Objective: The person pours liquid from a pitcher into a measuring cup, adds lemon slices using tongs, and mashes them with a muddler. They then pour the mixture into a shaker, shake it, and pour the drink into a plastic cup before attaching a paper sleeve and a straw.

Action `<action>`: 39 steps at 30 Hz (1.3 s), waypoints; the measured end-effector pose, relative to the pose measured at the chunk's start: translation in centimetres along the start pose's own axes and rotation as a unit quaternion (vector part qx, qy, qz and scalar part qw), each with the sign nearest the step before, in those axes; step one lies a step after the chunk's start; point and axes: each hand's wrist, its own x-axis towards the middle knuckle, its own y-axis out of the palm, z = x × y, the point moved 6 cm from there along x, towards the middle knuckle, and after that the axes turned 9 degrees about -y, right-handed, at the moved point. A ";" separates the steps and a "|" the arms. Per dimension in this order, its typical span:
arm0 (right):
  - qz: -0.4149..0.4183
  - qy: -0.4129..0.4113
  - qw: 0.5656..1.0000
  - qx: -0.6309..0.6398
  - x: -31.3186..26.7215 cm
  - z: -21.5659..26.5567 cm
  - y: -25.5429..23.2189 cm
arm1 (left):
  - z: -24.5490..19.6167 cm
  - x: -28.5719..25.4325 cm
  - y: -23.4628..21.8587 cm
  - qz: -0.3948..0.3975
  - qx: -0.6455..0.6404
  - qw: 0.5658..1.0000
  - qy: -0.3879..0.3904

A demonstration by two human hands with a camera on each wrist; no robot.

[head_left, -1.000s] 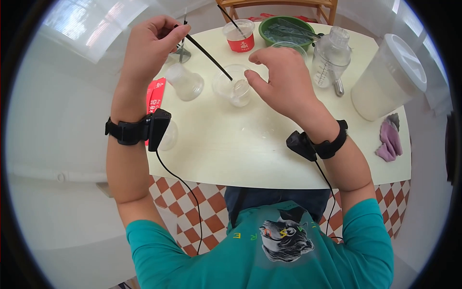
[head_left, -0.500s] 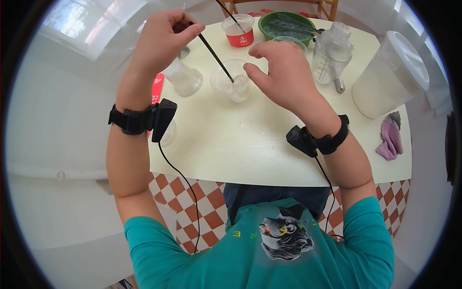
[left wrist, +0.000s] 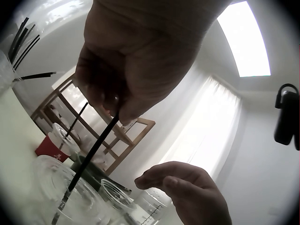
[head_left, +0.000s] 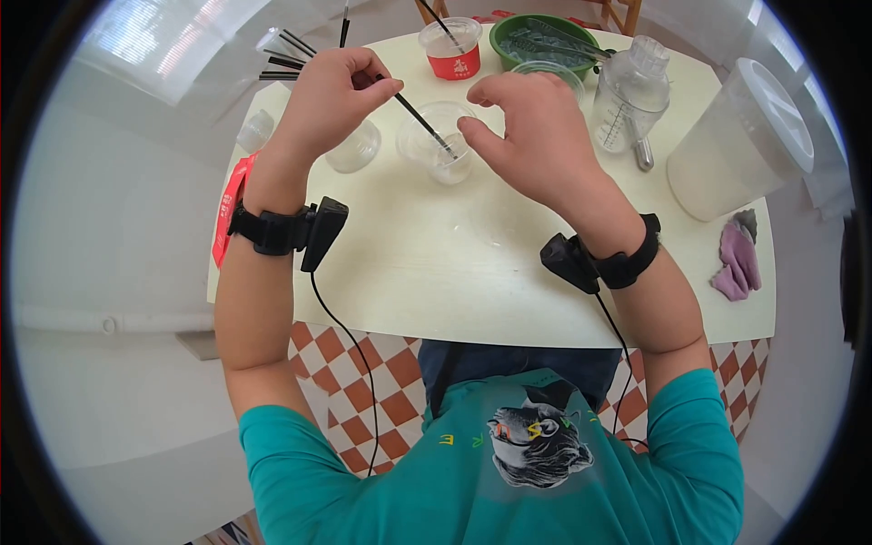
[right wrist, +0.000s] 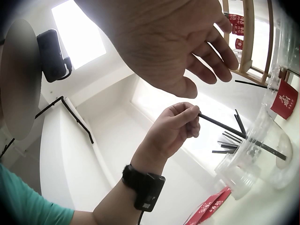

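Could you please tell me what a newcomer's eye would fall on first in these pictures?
Probably the thin black straw, pinched in the person's left hand and slanting down into a clear plastic cup. Next might come the round green bowl near the far edge of the pale table, and the tall, lidded translucent pitcher toward the right.

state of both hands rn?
Left hand: closed, pinching the black straw, its lower end in a clear cup.
Right hand: open, holding nothing.
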 end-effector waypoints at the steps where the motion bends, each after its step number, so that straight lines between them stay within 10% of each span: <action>1: 0.009 0.003 1.000 0.001 0.0 0.1 0.0 | 0.1 0.0 0.4 0.009 0.007 1.000 0.000; 14: -0.005 -0.014 1.000 0.009 0.2 0.3 0.0 | 2.3 -1.8 -3.9 -0.082 -0.111 0.990 -0.039; 20: 0.001 -0.012 1.000 0.019 0.2 0.7 -0.1 | 16.4 -3.2 -10.3 -0.178 0.064 0.955 -0.227; 26: 0.013 -0.008 1.000 0.022 0.1 1.0 -0.1 | 29.1 -8.0 -7.9 -0.082 0.228 0.895 -0.375; 39: 0.041 -0.019 0.999 0.005 0.0 1.2 0.5 | 29.4 -9.6 -6.9 -0.107 0.270 0.864 -0.412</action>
